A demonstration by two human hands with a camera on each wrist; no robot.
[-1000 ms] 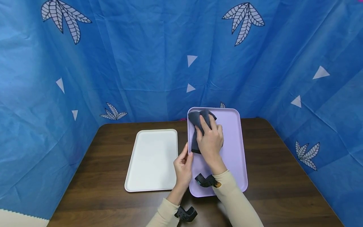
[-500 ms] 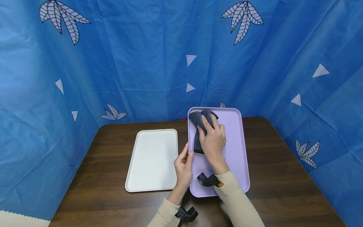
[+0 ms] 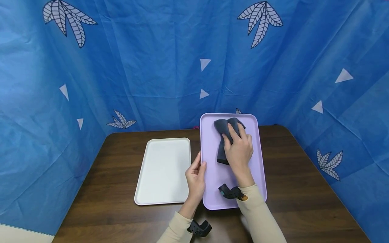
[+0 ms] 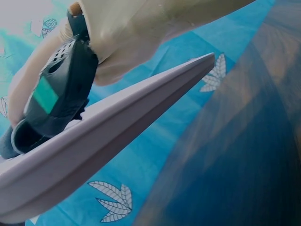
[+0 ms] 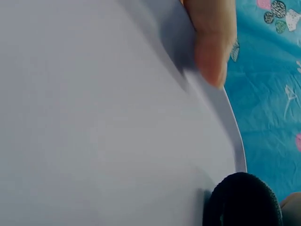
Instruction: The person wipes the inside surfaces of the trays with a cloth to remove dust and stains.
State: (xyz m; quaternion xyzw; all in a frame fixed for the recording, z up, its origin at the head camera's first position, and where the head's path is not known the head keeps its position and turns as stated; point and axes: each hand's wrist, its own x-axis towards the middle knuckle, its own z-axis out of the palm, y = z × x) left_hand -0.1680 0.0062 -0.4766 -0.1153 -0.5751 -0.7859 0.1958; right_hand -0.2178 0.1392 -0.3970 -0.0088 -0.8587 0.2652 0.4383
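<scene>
pinches purple tray (image 3: 212, 185) at its left rim with left hand (image 3: 195, 177); lays thumb over the rim and fingers along the outer side. holds it tilted above table (image 3: 106, 189), with far end overlapping curtain (image 3: 152, 67) in head view. grips grey cloth (image 3: 223, 128) with right hand (image 3: 239, 150), bunched between thumb and fingers; sets fingertips into the folds, with thumb apart from index finger. find grey cloth inside purple tray, on its floor, in the far half, near the far wall and apart from the left rim. find white tray (image 3: 163, 172) flat on table, to the left of purple tray and just beside left hand in head view. note black mounts (image 3: 199, 228) at both wrists, by the cuffs of pale sleeves (image 3: 264, 222). in right wrist view, note a fingertip (image 5: 211, 56) near the rim; cannot tell from which hand.
</scene>
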